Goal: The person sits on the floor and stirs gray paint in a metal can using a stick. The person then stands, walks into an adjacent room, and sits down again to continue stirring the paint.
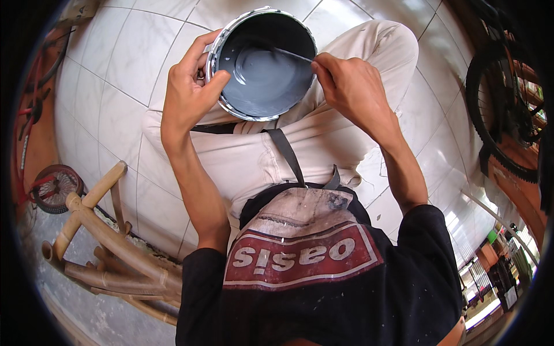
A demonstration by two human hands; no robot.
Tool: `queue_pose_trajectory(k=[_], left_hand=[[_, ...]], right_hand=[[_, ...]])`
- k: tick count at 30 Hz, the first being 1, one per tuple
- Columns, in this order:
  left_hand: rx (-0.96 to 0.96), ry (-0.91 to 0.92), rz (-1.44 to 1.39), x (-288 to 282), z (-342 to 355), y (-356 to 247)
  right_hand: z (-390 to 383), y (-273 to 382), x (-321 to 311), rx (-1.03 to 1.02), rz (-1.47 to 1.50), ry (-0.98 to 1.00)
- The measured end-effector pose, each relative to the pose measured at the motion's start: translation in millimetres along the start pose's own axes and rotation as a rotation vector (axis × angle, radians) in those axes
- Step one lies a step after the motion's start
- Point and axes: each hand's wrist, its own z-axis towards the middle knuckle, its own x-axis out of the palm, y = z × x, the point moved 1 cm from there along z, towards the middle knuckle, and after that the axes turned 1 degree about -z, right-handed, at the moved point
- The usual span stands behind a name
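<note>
A round bucket [264, 86] of grey, glossy paint sits at the top middle, over my crossed legs in pale trousers [381, 63]. My left hand [193, 92] grips the bucket's left side, with the thumb at the rim and the fingers along the outside. My right hand [346, 86] is closed on a thin stirring stick [294, 55] at the right rim. The stick slants into the bucket, and its far end is at the grey paint, where swirls show. A dark strap [284, 153] lies on my lap below the bucket.
A bamboo frame [115, 248] stands at lower left. A small red-rimmed wheel [57, 187] and red bicycle parts are at the left edge. A large bicycle tyre [482, 98] is at upper right. Assorted items line the lower right edge. White tiles [109, 104] cover the floor around me.
</note>
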Motion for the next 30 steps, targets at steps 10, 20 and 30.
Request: queue_pose_trajectory(k=[10, 20, 30], left_hand=[[-0.016, 0.021, 0.067, -4.6, -1.5, 1.9], [-0.048, 0.018, 0.075, -8.7, -2.0, 2.3], [-0.028, 0.014, 0.086, -8.7, -1.9, 5.0]], right_hand=[[3.6, 10.3, -0.9, -0.144, -0.081, 0.061], [-1.2, 6.4, -9.2, -0.178, -0.204, 0.085], [-2.3, 6.1, -14.7, -0.145, -0.155, 0.128]])
